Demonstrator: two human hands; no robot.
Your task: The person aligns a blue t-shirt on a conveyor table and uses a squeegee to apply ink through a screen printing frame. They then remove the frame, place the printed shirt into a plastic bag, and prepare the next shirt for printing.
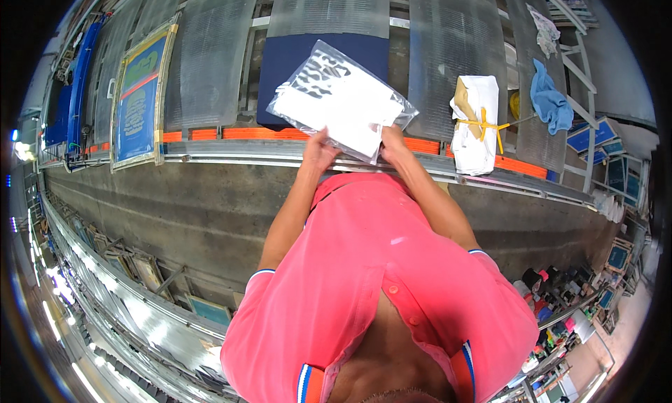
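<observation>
A clear plastic bag (339, 102) with flat white contents, black blotchy print at its far left corner, is held in front of me. I cannot tell whether the contents are paper or cloth. My left hand (320, 151) grips the bag's near left edge. At its near right side, the fingers of my right hand (393, 142) are closed on the plastic. Beneath and beyond the bag lies a dark blue flat piece (283, 60), partly hidden by it, on the long table. The thumb tips show, while the other fingers are largely hidden.
Left on the table lies a framed printing screen (140, 98). To the right are a white bundle (474, 147) with a yellow tie and a blue cloth (549, 98). An orange strip (262, 134) follows the metal near edge. Behind me runs another metal rail table (140, 312).
</observation>
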